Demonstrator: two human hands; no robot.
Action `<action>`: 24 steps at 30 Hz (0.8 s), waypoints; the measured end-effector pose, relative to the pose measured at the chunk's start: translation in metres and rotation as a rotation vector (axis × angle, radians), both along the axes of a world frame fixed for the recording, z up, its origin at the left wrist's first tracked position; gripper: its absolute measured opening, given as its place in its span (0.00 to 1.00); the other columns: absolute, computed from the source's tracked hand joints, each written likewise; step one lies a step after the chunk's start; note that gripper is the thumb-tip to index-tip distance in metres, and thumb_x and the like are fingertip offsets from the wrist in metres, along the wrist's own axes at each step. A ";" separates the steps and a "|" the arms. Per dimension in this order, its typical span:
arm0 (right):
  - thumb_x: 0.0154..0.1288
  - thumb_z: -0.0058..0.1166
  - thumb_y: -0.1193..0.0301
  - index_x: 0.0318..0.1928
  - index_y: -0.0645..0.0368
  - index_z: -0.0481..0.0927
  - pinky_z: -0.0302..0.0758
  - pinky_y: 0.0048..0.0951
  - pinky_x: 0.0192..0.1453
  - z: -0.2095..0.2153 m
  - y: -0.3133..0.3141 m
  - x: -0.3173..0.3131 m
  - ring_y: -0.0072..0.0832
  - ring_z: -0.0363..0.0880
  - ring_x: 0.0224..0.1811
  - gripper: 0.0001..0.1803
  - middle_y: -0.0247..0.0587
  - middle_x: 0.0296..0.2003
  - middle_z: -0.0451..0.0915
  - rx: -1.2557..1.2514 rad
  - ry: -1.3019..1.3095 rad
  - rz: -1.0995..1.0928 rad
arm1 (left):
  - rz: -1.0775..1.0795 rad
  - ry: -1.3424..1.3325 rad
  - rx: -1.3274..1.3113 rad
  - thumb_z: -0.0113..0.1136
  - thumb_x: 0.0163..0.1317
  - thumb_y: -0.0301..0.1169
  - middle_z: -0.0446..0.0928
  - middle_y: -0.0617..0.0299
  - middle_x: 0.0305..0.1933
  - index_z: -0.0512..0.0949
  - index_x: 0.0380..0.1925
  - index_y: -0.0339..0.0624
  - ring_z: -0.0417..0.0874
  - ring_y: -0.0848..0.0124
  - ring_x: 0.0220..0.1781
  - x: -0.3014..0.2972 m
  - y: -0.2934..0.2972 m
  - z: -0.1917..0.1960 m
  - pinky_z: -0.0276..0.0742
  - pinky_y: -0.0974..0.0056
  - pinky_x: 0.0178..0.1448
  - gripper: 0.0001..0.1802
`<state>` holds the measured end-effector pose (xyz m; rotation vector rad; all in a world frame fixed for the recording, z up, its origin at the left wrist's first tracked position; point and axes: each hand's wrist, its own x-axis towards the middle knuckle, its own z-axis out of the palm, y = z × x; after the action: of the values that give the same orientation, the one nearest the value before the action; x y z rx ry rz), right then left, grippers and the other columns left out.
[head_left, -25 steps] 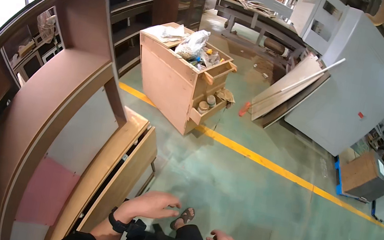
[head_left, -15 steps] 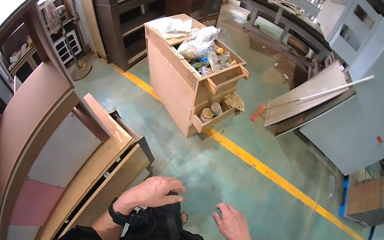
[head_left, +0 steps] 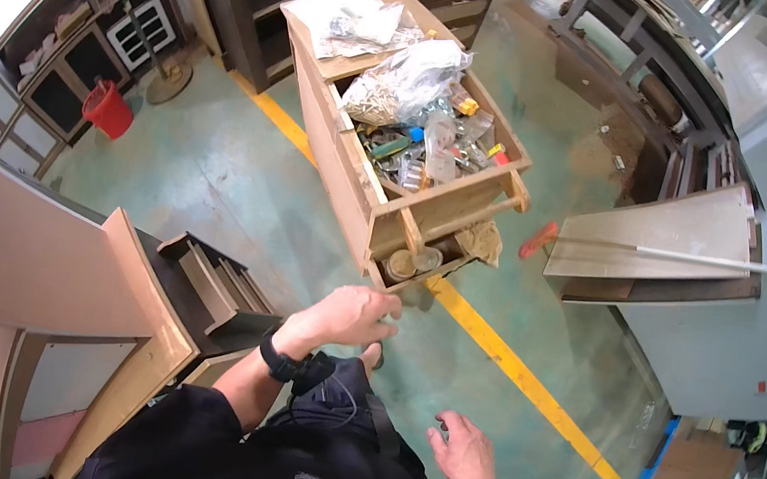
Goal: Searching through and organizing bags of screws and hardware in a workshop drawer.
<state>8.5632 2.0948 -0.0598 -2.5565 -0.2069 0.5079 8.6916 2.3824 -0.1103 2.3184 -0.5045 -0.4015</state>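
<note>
Vs. ½ s ago: wooden cart [head_left: 339,171] looks bigger & nearer, L hand [head_left: 355,316] now sits close to its lower end in view, and red bucket [head_left: 108,109] has come into the pic at far L. Both hands were empty then, same now.

L hand: empty, fingers loosely bent, half-spread, just short of the cart in view, no contact seen. R hand [head_left: 465,459]: also empty, fingers half-curled, over bare floor, well apart from L. 1 black wristband [head_left: 282,362] on L wrist, another on R.

Cart = ahead of the person, astride yellow floor line [head_left: 525,365]. 2 rounded wooden grips [head_left: 412,234] at near end.

Top tray [head_left: 458,187]: 1 big clear bag [head_left: 399,85] w/ small wood-coloured pcs, plus smaller clear bags & mixed bits, too jumbled to count; 1 blue cap [head_left: 416,133] shows. White sheeting [head_left: 338,24] lies on far top. Lower drawer [head_left: 379,275]: 2 jars [head_left: 400,265], 1 crumpled brown wrap [head_left: 480,243] at its R edge. Bucket contents: can't tell.
</note>
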 end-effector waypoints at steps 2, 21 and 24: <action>0.65 0.64 0.66 0.47 0.59 0.81 0.80 0.49 0.46 0.006 -0.006 0.042 0.52 0.84 0.43 0.14 0.52 0.40 0.85 -0.013 0.036 0.019 | 0.075 -0.007 -0.053 0.62 0.65 0.36 0.85 0.49 0.42 0.83 0.44 0.40 0.86 0.49 0.48 0.039 0.002 0.005 0.81 0.51 0.52 0.13; 0.67 0.62 0.70 0.50 0.56 0.79 0.79 0.49 0.44 0.009 0.028 0.270 0.54 0.83 0.41 0.13 0.49 0.41 0.83 0.131 0.033 0.366 | 0.723 -0.155 0.089 0.65 0.63 0.36 0.81 0.48 0.28 0.81 0.32 0.38 0.85 0.47 0.36 0.154 0.066 -0.029 0.79 0.50 0.41 0.12; 0.67 0.62 0.70 0.54 0.56 0.77 0.80 0.49 0.46 0.000 0.046 0.310 0.55 0.83 0.43 0.17 0.50 0.44 0.83 0.191 0.031 0.445 | 0.827 0.082 0.038 0.66 0.65 0.40 0.80 0.48 0.26 0.81 0.32 0.37 0.83 0.49 0.34 0.152 0.062 -0.021 0.77 0.51 0.40 0.15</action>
<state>8.8735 2.1404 -0.0598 -2.3119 -0.7851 0.6547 8.8436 2.4443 -0.1315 2.2986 0.5086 -0.0959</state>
